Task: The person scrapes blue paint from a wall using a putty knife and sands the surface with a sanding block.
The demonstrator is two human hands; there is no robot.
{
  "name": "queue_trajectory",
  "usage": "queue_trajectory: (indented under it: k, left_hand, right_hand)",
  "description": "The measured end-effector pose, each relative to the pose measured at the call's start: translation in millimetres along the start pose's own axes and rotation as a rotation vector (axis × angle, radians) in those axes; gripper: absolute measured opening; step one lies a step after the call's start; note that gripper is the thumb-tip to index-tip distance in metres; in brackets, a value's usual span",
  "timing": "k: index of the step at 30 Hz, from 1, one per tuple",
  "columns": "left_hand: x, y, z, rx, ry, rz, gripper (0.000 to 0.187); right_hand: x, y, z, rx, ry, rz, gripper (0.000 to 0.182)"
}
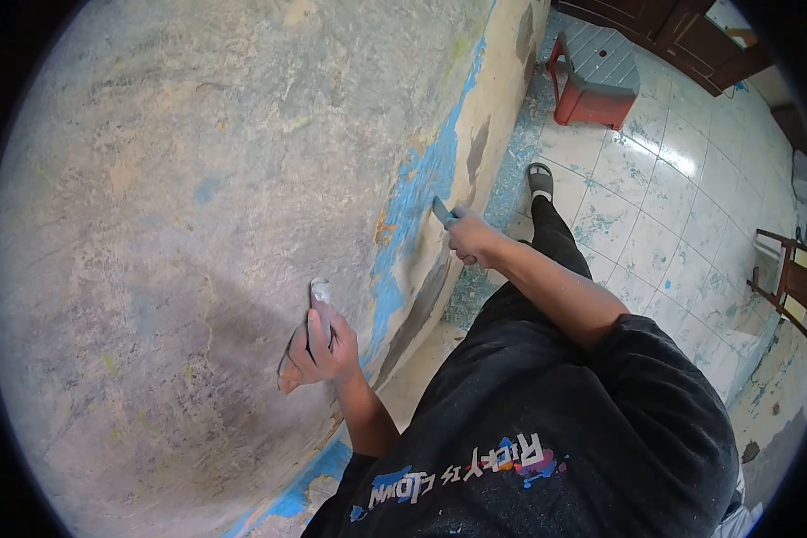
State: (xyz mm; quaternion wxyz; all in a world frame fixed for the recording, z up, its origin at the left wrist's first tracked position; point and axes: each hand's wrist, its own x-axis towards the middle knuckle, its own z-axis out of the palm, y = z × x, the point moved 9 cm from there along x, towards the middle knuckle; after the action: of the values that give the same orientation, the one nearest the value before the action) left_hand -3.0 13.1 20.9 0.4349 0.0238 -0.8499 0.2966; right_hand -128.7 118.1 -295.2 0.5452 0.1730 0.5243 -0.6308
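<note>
A person stands close against a wall point(197, 179), seen from above through a wide, curved lens. The wall fills the left and centre of the view: bare grey plaster, scraped and mottled, with a ragged band of blue paint point(412, 206) left along its lower part.

The left hand point(318, 354) rests against the wall, fingers closed around a scraper point(321, 300) whose pale end points up along the plaster. The right hand point(471, 240), arm stretched forward and down, is clamped on a second scraper point(444, 212); its blue-grey blade touches the edge of the blue paint.

Below the right arm, the person's black trouser leg runs down to a sandal point(540, 182) planted just beside the foot of the wall. A black shirt with printed lettering fills the lower middle of the view.

The floor point(681, 179) is pale tile, littered with blue paint flakes thickest along the wall's base. A red stool point(594, 85) with a grey top stands near the wall, beyond the sandal. A dark wooden door point(681, 40) lies behind it at the top right. At the far right edge is a wooden chair point(789, 282), well apart from the person. Between stool, chair and person the tiles lie open, giving room to step back from the wall.
</note>
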Motion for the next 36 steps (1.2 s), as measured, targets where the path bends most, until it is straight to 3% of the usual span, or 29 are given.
queue_trajectory:
  k: [6,9,15,21,24,33,36]
  left_hand:
    - [0,1,0,0.007,-0.01,0.005,0.025]
    - [-5,-3,3,-0.018,-0.009,-0.018,0.025]
    - [-7,-3,3,-0.016,-0.024,-0.002,0.027]
    - [-9,-3,5,-0.072,-0.021,-0.021,0.026]
    - [-3,2,5,-0.038,-0.041,0.055,0.026]
    - [-6,1,5,-0.064,-0.035,0.037,0.027]
    - [-14,-8,8,-0.129,-0.007,-0.072,0.023]
  right_hand:
    - [-12,-10,4,-0.036,0.003,-0.048,0.012]
    - [20,3,-12,-0.049,0.062,-0.04,0.024]
    - [7,1,-9,0.049,-0.123,-0.023,0.013]
    - [54,22,-30,0.0,-0.036,0.01,0.013]
    - [4,-3,-19,0.027,-0.113,-0.023,0.013]
    - [-1,-3,-21,0.111,-0.079,0.063,0.018]
    - [14,6,-18,0.177,-0.057,0.087,0.017]
